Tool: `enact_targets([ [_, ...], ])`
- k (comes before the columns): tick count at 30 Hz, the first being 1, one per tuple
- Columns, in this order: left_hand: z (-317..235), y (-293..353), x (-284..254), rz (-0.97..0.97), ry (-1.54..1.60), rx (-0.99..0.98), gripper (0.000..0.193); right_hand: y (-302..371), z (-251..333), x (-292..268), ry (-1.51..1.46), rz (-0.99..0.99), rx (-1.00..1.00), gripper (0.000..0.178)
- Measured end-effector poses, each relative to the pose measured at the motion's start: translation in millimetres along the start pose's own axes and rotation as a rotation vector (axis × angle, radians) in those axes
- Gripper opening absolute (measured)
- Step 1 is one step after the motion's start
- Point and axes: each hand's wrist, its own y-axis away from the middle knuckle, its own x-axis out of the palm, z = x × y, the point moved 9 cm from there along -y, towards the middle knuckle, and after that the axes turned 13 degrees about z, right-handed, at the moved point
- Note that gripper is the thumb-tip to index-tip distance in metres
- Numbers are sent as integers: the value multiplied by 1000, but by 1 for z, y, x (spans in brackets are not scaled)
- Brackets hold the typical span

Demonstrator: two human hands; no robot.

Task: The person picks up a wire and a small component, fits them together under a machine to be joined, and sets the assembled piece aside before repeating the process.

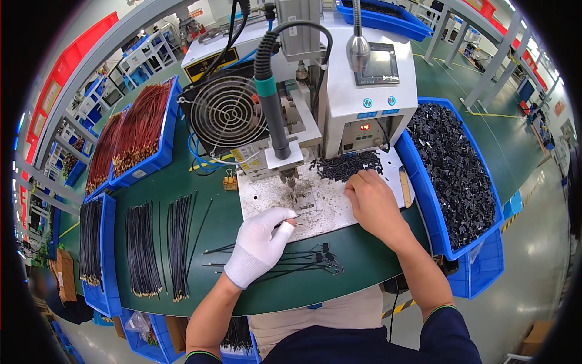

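Observation:
My left hand (pixel 259 246), in a white glove with bare fingertips, pinches what looks like a thin black cable (pixel 301 214). It is at the front of the speckled metal work plate (pixel 267 200), just below the press head (pixel 290 173). My bare right hand (pixel 373 203) is curled at the near edge of a pile of small black tubes (pixel 348 167); its fingertips are turned down and what they hold, if anything, is hidden. Under and beside my left wrist lie several black cables with small black connectors (pixel 321 258) at their right ends.
Bundles of black cables (pixel 142 249) lie at left, next to a blue bin of cables (pixel 110 267). Red cables (pixel 142 127) fill bins behind. At right stands a blue bin (pixel 445 242) of small black parts. A fan (pixel 229 109) and control box (pixel 367 130) flank the press.

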Motion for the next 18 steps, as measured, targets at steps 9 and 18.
enact_targets([
  [9,-9,4,2,-24,-110,105,11,18,71,5,-533,103,-217,17],
  [18,-12,6,1,-31,-156,127,9,17,79,1,-535,100,-239,18],
])
